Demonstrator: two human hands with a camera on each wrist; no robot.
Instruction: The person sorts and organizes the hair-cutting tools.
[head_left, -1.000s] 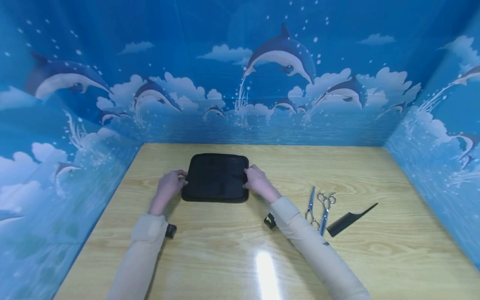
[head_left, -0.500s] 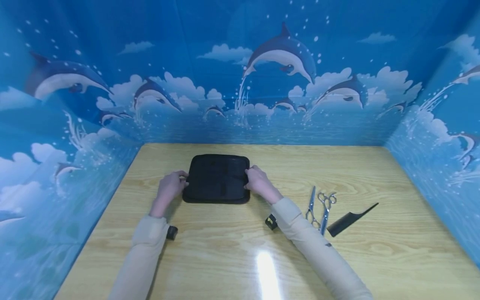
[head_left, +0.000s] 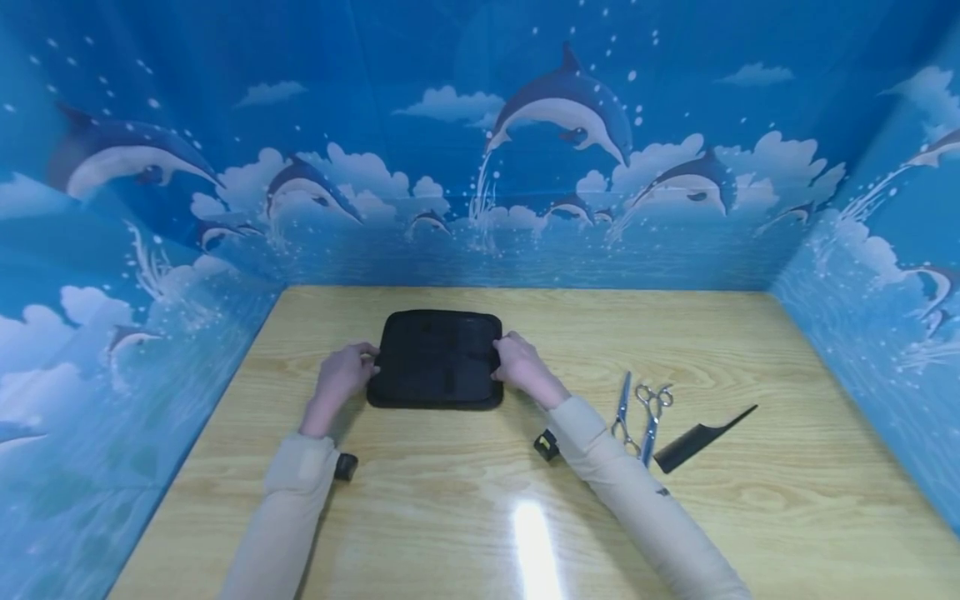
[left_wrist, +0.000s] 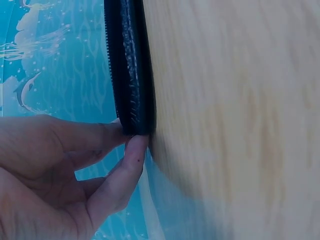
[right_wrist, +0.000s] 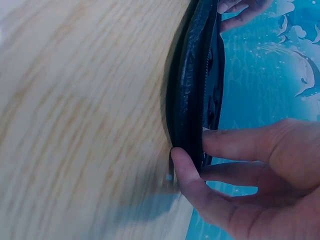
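Observation:
A flat black zip case with rounded corners lies near the back of the table, left of the middle. My left hand pinches its left end, thumb and fingertips on the edge. At the opposite end, my right hand pinches the case in the same way. Zip teeth run along the side of the case in the right wrist view. Close up in the left wrist view, the fingers of my left hand close on a corner of the case.
Two pairs of hairdressing scissors, one slimmer pair and another pair, lie right of my right forearm. Beside them is a black tail comb. Dolphin-printed blue cloth walls in the wooden table at the back and sides.
The case has slid slightly to the right and towards me, with both hands moving along with it. The scissors and comb stay in place.

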